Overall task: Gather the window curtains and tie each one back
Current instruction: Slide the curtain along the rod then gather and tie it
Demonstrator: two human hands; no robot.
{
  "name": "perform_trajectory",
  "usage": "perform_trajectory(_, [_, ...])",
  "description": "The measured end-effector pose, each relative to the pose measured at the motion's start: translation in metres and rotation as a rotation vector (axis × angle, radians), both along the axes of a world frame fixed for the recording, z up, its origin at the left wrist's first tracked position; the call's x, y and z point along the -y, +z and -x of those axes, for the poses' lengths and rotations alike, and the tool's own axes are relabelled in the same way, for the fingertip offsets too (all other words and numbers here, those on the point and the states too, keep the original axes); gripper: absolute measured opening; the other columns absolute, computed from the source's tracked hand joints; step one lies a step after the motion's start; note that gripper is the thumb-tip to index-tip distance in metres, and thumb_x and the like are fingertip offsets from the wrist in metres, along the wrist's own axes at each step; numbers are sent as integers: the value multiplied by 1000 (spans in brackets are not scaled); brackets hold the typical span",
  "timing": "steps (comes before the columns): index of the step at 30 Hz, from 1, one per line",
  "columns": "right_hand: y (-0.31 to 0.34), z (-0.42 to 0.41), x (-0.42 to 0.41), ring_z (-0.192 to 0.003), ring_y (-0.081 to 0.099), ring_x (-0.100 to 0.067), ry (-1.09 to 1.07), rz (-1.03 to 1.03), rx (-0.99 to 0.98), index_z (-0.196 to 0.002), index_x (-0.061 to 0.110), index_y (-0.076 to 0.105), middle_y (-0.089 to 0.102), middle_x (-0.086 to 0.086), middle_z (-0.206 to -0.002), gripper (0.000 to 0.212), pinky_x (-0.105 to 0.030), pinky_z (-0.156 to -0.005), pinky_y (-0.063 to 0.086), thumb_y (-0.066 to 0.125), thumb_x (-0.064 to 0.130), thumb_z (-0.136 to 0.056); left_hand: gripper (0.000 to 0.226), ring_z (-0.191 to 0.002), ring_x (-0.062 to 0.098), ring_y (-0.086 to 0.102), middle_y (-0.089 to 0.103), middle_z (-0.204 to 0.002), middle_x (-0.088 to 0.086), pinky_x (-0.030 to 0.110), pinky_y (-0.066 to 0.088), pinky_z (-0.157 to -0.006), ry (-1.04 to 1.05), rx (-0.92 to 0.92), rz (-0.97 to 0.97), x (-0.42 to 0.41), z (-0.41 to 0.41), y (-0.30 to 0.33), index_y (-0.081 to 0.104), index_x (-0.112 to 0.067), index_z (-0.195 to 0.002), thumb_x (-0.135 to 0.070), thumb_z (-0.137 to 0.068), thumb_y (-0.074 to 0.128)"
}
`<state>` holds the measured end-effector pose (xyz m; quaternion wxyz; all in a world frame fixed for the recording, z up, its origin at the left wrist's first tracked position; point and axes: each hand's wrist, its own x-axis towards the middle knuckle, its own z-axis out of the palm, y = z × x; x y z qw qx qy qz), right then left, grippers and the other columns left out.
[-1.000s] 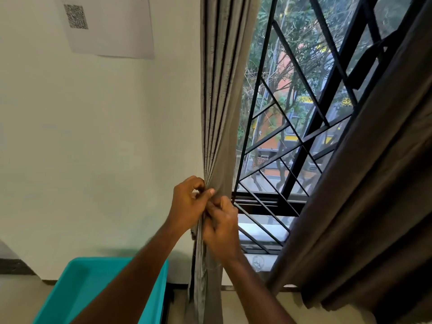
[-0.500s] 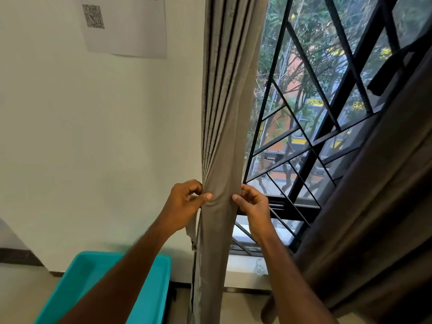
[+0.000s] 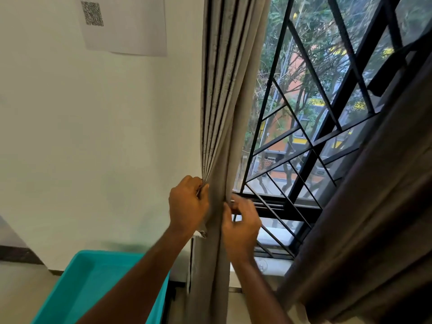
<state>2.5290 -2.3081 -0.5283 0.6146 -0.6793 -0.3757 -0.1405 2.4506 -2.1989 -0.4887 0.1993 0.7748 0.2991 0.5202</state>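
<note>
The grip of the left hand [image 3: 188, 204] was closed on the gathered folds of the beige curtain [image 3: 224, 101], fingers curled round its left edge with the thumb pressed against the cloth. The right hand [image 3: 242, 226] pinched the same curtain at its right edge, thumb and fingers meeting on the fabric; that hand was blurred, so the exact lie of its fingers could not be told. Both hands held the curtain at about the same height, one on each side of the bundle.

The white wall [image 3: 93, 136] filled the left half of the view. The window [image 3: 304, 113], with its black metal grille [image 3: 301, 146] of crossing bars, took up the upper right, with trees and an orange building showing through the glass. A dark brown curtain [image 3: 374, 206] hung slanting across the right side, in front of the window's right part and well apart from both hands. The beige curtain hung between the wall and the window, bunched into narrow pleats above the hands and falling straight below them toward the floor.

A turquoise tub [image 3: 98, 284] stood at the lower left, just beside the beige curtain's lower part and partly behind the left forearm. A sheet of paper [image 3: 131, 26] with a square printed code was stuck on the wall at the upper left.
</note>
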Motion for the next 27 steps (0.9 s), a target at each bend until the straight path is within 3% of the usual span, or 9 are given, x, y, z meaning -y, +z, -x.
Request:
perform_trajectory(2, [-7,6,-4,-84,62,-13,23,71,104,-119,14,73,66,5,-94,26,-26,-76,50,70,9,-93,14,-62,16,56,62,-71,3,26,48,-59,-50,-4,64,2,-2,0,67,-7,-77,-10,-89,74])
perform_trajectory(4, [-8,8,-10,-79,58,-11,39,102,143,-120,17,73,62,6,-87,25,-30,-71,50,69,10,-96,13,-68,9,61,64,-73,-4,19,50,-66,-132,23,166,1,-3,0,69,-15,-79,-10,-89,75])
perform_trajectory(6, [-6,8,-14,-74,53,-11,54,131,160,-119,19,72,58,7,-82,23,-34,-65,49,67,11,-99,18,-74,2,63,62,-73,-11,10,48,-68,-187,55,218,1,-1,2,68,-22,-81,-7,-87,76])
perform_trajectory(12, [-5,8,-19,-68,52,-12,60,110,174,-108,16,76,57,5,-78,17,-36,-60,48,62,15,-99,10,-74,0,63,66,-74,-9,8,49,-71,-333,56,326,-3,10,2,71,-20,-82,-13,-86,76])
perform_trajectory(16, [-4,13,-22,-71,53,-9,82,110,198,-107,13,75,56,9,-82,24,-35,-61,49,54,26,-103,20,-77,-1,64,66,-77,-11,10,51,-73,-366,85,339,2,13,4,66,-35,-80,-19,-86,76])
perform_trajectory(19, [-6,19,-22,-82,54,-7,164,129,238,-108,11,72,60,4,-94,36,-31,-67,52,47,37,-107,19,-77,5,63,66,-74,-7,10,50,-71,-308,73,309,6,12,6,66,-28,-77,-18,-83,81])
perform_trajectory(21, [-18,16,-23,-90,57,-11,231,242,236,-111,17,72,60,4,-102,41,-37,-71,54,43,45,-106,23,-76,7,61,63,-72,-8,11,49,-68,-269,68,275,4,10,6,62,-27,-75,-15,-85,79])
perform_trajectory(24, [-20,2,-22,-94,62,-12,394,287,223,-98,22,75,62,10,-103,12,-41,-79,55,65,18,-94,32,-71,2,60,58,-68,-12,11,47,-63,-288,47,228,-1,11,10,56,-32,-72,-12,-88,75])
perform_trajectory(27, [-2,-11,-17,-87,66,-10,357,2,-32,-89,16,76,69,6,-92,28,-30,-76,56,66,-10,-84,34,-70,-3,57,54,-66,-14,8,44,-62,-313,-2,220,-2,15,11,54,-31,-71,-12,-88,76])
